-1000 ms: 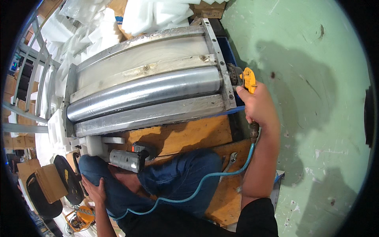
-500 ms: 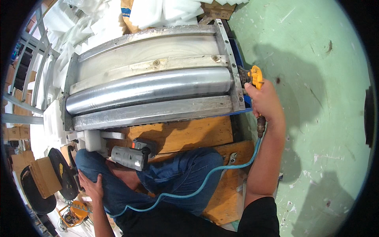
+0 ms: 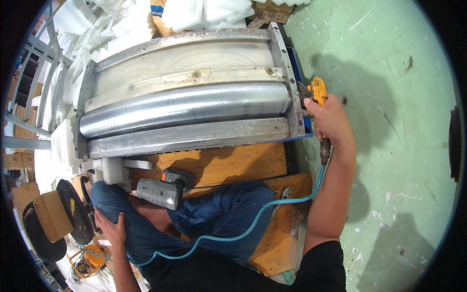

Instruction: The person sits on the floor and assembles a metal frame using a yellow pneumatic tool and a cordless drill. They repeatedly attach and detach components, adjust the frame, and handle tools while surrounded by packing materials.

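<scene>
My right hand [image 3: 333, 119] grips a yellow-and-dark air tool [image 3: 318, 91], which looks like an air impact wrench, with its thumb near the tool's body. The tool's front end meets the right end plate [image 3: 295, 92] of a metal roller frame; its tip is hidden there. From the bottom of its handle a blue air hose [image 3: 233, 239] runs down and across my lap. Inside the frame lies a long shiny roller [image 3: 189, 108] between flat metal bars. My left hand [image 3: 112, 228] rests on my left knee with its fingers apart, holding nothing.
A grey cordless power tool [image 3: 158, 193] lies on the wooden boards [image 3: 228, 163] before my legs. Beside my right knee is an adjustable wrench [image 3: 286, 193]. White foam sheets [image 3: 204, 13] are piled behind the frame. Green floor [image 3: 389, 160] spreads to the right.
The view has shifted slightly. My right hand and the air tool appear a little farther right, still at the end plate. My left hand stays on my knee.
</scene>
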Demonstrator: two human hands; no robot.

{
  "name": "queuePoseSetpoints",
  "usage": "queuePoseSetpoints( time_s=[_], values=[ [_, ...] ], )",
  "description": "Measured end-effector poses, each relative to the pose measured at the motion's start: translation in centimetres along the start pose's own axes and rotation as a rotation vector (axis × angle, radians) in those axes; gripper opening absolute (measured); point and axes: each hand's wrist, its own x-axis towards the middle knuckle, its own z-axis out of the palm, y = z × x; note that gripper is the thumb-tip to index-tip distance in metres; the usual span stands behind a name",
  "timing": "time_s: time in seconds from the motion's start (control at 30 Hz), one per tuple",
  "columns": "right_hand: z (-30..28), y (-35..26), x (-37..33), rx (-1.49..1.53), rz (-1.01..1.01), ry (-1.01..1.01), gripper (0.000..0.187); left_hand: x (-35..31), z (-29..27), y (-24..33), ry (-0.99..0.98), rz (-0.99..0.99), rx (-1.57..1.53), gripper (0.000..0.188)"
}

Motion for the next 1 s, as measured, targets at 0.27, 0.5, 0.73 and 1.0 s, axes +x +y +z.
queuePoseSetpoints(
  time_s=[0.27, 0.5, 0.73, 1.0],
  values=[
    [-0.2, -0.2, -0.4, -0.061, 0.034, 0.015, 0.026, 0.1, 0.5, -0.5, 0.022, 0.033, -0.034, 0.105],
    [-0.8, 1.4, -2.8, -0.016, 0.056, -0.028, 0.026, 0.2, 1.1, -1.8, 0.051, 0.072, -0.006, 0.104],
    [-0.7, 1.1, -1.5, -0.012, 0.046, -0.028, 0.023, 0.5, 1.0, -1.3, 0.044, 0.073, -0.008, 0.104],
    [-0.7, 0.3, -2.9, -0.062, 0.055, -0.06, 0.023, 0.3, 0.9, -1.3, 0.044, 0.074, -0.012, 0.104]
  ],
)
